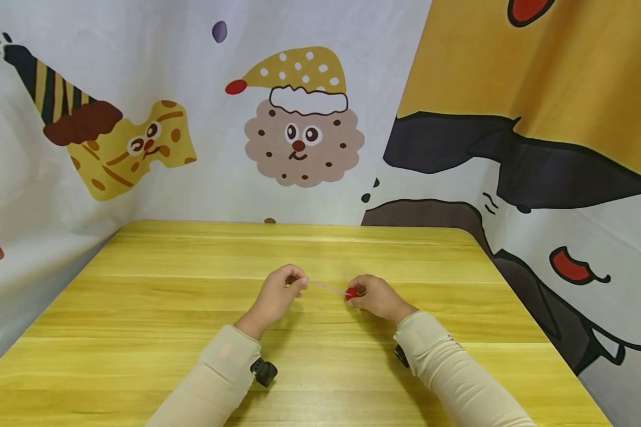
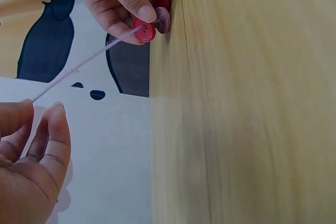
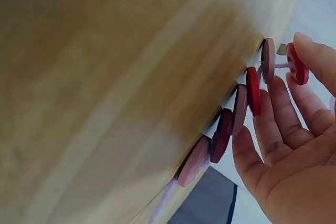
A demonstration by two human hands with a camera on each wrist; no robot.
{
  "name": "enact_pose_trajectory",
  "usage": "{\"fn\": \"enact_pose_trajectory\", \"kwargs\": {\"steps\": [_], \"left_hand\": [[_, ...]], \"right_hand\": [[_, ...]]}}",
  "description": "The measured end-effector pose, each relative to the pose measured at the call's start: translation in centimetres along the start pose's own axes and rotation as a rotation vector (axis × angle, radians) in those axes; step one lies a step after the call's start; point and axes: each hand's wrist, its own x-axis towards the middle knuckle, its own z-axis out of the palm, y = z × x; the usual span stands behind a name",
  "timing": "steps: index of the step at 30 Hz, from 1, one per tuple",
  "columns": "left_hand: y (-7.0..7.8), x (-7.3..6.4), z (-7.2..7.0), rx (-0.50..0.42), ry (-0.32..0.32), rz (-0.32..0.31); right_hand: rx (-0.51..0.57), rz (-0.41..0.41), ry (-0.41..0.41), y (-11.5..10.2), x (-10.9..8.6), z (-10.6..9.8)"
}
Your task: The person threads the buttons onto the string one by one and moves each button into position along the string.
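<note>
My left hand (image 1: 274, 296) pinches the end of a pale lilac string (image 2: 84, 62) between thumb and fingertips. Taut, the string runs across to a red button (image 2: 144, 31) with small holes in it. That button is held at its rim by the thumb and fingers of my right hand (image 1: 379, 296). Further along the same string, below the right hand's palm side, hang several more buttons: a dusty pink button (image 3: 268, 60), a bright red button (image 3: 253, 92), a dark maroon button (image 3: 221, 136) and others. From the last one the string trails on.
Both hands are above a wooden table (image 1: 320, 379) with yellowish grain. Behind and beside it hangs a white cloth (image 1: 203, 190) printed with cartoon figures. A small black device (image 1: 264, 372) is strapped at the left wrist, over a beige sleeve (image 1: 208, 379).
</note>
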Motion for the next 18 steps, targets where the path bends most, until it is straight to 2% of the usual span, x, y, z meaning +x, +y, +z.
{"fn": "enact_pose_trajectory", "kwargs": {"steps": [7, 18], "left_hand": [[0.03, 0.02, 0.16, -0.009, -0.002, -0.003], [-0.21, 0.17, 0.31, -0.023, -0.006, -0.027]], "right_hand": [[-0.051, -0.017, -0.028, 0.13, 0.19, 0.05], [-0.032, -0.072, -0.064, 0.32, 0.17, 0.07]]}}
